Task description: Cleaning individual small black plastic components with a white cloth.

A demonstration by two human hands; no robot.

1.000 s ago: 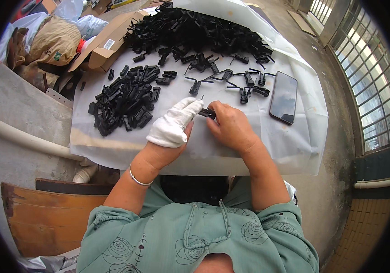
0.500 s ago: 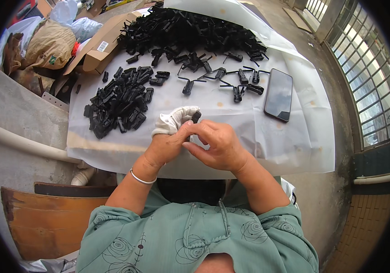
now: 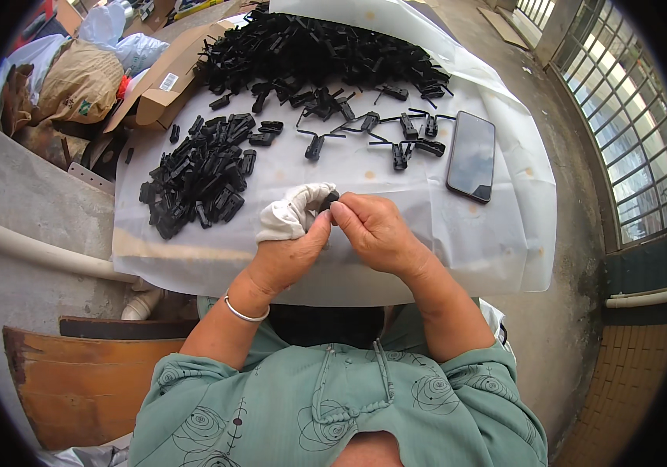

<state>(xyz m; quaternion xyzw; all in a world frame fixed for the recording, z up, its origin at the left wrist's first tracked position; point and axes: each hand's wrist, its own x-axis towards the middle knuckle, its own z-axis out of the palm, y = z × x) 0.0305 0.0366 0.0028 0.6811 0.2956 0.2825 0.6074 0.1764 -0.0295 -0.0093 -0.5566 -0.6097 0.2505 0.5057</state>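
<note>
My left hand (image 3: 293, 237), its fingers covered by a white cloth glove (image 3: 290, 212) and its thumb bare, grips a small black plastic part (image 3: 329, 201). The bare thumb and fingers of my right hand (image 3: 378, 231) pinch the same part at its right end. Most of it is hidden between my fingers. Beyond my hands lie several black plastic pieces (image 3: 401, 156) with thin bent side arms. To the left is a heap of compact black pieces (image 3: 205, 171), which seem to lack such arms.
A large pile of black pieces with thin arms (image 3: 318, 54) fills the table's far side. At the right lies a dark-screened phone (image 3: 472, 157). White plastic sheeting (image 3: 497, 241) covers the table. A cardboard box (image 3: 164, 89) and bags (image 3: 80, 78) stand at the far left.
Both hands have moved slightly away from my body, with the black part between them. My right fingers have shifted from over my left thumb to the part's right end.
</note>
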